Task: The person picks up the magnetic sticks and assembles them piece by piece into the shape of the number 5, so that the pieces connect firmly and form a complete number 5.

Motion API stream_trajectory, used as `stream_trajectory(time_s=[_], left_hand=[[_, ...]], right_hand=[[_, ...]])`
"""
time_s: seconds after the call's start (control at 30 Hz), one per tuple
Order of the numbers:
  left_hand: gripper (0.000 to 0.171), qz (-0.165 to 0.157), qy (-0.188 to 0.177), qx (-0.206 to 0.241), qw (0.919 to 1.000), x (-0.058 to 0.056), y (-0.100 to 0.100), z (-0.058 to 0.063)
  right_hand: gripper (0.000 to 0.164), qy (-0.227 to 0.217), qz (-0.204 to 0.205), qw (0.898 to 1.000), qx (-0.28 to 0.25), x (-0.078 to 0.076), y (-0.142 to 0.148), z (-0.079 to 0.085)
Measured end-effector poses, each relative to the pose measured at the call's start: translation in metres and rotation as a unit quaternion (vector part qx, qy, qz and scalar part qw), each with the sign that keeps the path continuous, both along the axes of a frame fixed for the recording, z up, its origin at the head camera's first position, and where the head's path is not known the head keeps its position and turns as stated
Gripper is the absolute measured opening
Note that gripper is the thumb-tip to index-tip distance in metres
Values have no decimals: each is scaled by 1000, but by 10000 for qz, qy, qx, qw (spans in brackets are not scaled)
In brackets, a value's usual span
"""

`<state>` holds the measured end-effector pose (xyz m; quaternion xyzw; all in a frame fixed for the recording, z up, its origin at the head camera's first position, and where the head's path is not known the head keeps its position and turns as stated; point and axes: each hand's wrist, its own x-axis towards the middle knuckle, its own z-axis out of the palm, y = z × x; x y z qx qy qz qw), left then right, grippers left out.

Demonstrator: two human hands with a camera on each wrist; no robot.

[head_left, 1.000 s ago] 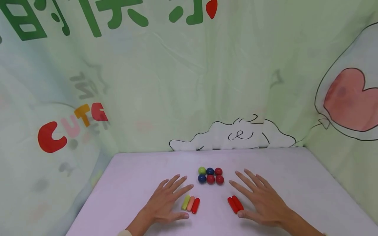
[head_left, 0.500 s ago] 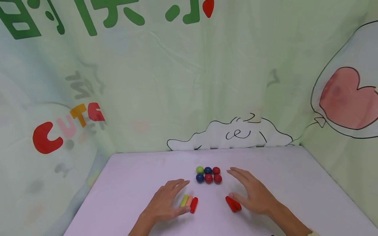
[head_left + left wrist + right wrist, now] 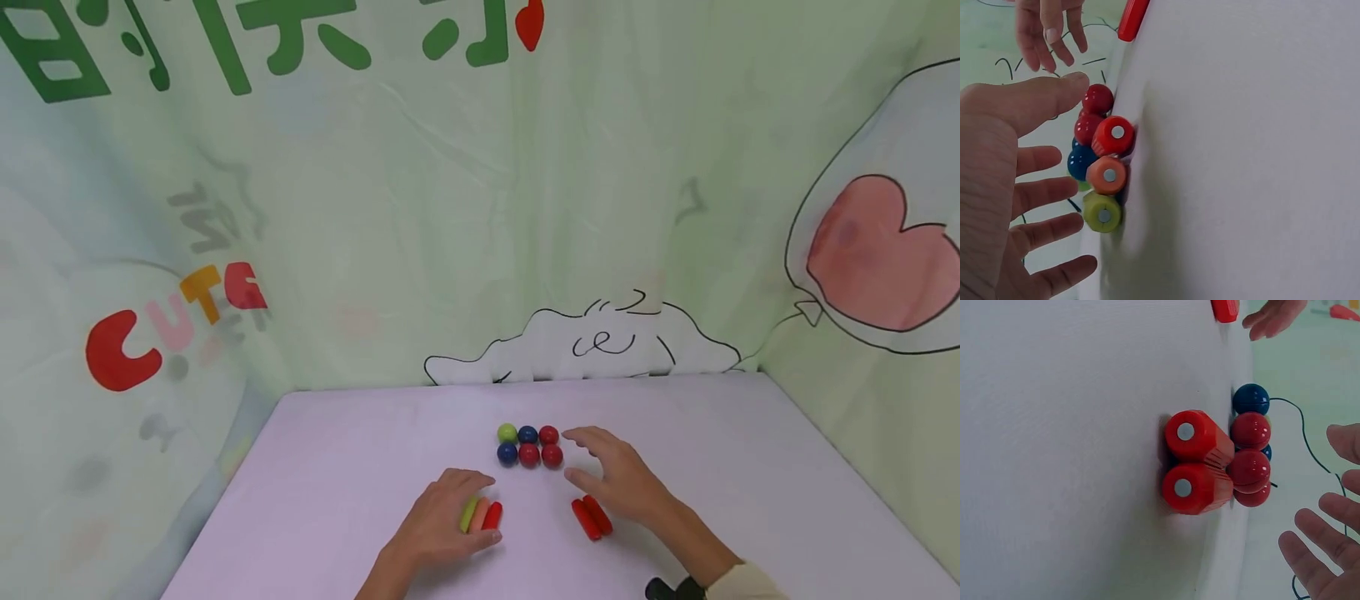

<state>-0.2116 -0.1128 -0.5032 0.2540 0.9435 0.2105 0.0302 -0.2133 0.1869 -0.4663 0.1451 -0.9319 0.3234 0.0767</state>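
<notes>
Over the left group of rods my left hand [image 3: 446, 518] hovers, its fingers extended and thumb apart. That group is a yellow-green rod [image 3: 1102, 214], an orange rod [image 3: 1107, 175] and a red rod [image 3: 1114, 135], side by side, with pale round discs in their ends. My right hand [image 3: 618, 472] is held forward beside the glossy balls, fingers loosely bent and thumb apart, gripping nothing. The balls stand in two rows: a green ball [image 3: 507, 432], blue balls [image 3: 528, 435] and red balls [image 3: 552, 456]. Two red rods [image 3: 1197, 462] lie together nearer me, below the right hand.
A pale lilac table [image 3: 360, 450] bears everything. Behind it hangs a light green printed curtain [image 3: 450, 208] with a cloud-like drawing [image 3: 611, 346] at the table's back edge. A black object [image 3: 663, 589] shows by the right sleeve [image 3: 742, 581].
Both hands have moved inward, their fingers less spread. The right hand has gone past the red rods toward the balls; the left hand has come closer over its rods. Rods and balls lie as before.
</notes>
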Motion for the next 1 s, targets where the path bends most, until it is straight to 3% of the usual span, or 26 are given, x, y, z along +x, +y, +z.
stream_trajectory(time_s=[0.23,0.37,0.53,0.67,1.0], left_hand=[[64,15,-461,170,9988,-3,7,-7],[62,-72,-746,487,9960,-5,7,-10],[64,33,-1318,1182,9842,-6,4,-13],[64,141,-1648,1494,9749,-6,1,-20],[65,335,-1731,1692,9697,-7,1,-23]], right_hand=[[57,-435,-148,9989,-26,-10,-9,-6],[55,-500,-195,9985,49,-16,-16,-9],[54,-393,-237,9979,451,-20,-23,-14],[54,-297,-249,9966,720,-21,-24,-17],[46,-434,-155,9951,871,-29,-26,-17]])
